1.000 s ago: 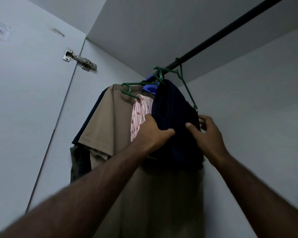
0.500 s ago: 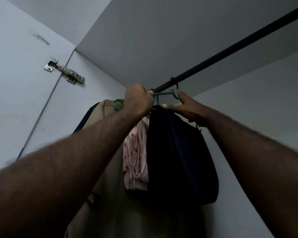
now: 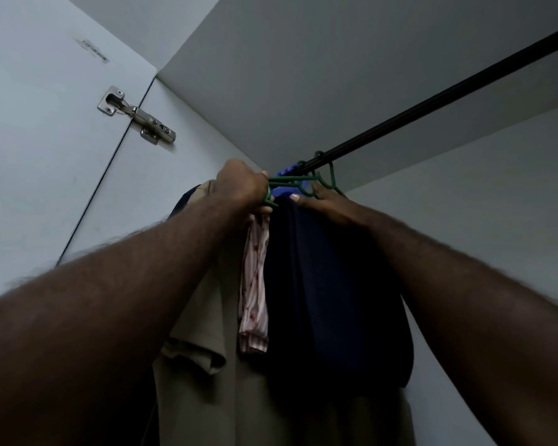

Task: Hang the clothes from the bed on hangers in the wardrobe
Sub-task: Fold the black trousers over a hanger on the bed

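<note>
Gripping a thin green hanger, the left hand curls.

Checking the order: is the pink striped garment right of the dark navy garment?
No, the pink striped garment hangs left of the dark navy garment.

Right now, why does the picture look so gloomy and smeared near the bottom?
Head view: the light is dim and flat, so the dark garment is nearly featureless; only the metal hinge catches a faint sheen; the left forearm and right forearm loom large and soft-edged near the lens, likely wide-angle stretch; the rail looks sharp.
</note>
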Demonstrator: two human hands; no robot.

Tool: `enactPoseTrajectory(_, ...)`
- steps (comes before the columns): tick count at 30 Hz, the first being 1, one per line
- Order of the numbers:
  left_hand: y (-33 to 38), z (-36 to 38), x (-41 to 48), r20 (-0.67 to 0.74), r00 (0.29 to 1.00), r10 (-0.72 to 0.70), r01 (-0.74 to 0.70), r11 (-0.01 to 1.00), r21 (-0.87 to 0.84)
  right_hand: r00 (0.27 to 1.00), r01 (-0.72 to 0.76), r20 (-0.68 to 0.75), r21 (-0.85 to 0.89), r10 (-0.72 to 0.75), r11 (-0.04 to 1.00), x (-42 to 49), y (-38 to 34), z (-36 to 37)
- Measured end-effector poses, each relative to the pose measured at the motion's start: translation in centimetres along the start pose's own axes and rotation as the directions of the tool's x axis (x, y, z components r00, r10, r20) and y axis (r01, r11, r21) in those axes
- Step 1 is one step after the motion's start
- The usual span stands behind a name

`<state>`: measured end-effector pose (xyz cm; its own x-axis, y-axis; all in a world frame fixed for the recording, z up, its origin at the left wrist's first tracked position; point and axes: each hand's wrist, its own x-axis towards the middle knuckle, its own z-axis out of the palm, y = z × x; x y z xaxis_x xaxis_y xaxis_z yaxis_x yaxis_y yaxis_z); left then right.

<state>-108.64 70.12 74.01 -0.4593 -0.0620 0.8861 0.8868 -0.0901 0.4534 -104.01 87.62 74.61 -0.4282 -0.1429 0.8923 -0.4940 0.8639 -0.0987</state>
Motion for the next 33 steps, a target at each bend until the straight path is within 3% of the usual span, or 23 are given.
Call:
enactPoseTrajectory(7,-2.0,0.5,0.2,-0.002,0.993,0.118,-0.118,0.992,0.046,0.978,-0.128,-0.176,-0.079,0.112,0.989,-3.3,1.1,1.9)
enactPoseTrajectory(16,-2.1,0.2,0.5,-0.022,0.983,0.180,-0.179,0.983,0.047,0.956,-0.155,-0.276,-0.189,0.099,0.970,-2.5,1.2,1.4)
enactPoseTrajectory(20,-1.5,-0.3,1.1,-0.015,0.984,0.178,-0.177,0.983,0.044,0.970,-0.158,-0.211,-0.173,0.120,0.972,1.3,-0.6,0.9)
enactPoseTrajectory(24,-1.6,-0.7,1.8,-0.014,0.988,0.156,-0.155,0.988,0.008,0.990,-0.121,-0.087,-0.160,0.109,0.980,3.9,2.5,0.1)
enactPoseTrajectory(29,-1.8,-1.3,-2.5,-0.003,0.991,0.133,-0.133,0.988,-0.083,0.962,-0.216,-0.201,-0.139,0.186,0.966,-4.7,-1.2,2.8)
enactPoseTrajectory(33,-2.5,-1.5,-7.5,0.088,0.993,0.077,-0.073,0.996,-0.048,0.919,-0.341,-0.247,-0.111,0.306,0.934,-11.3,-0.6,4.2)
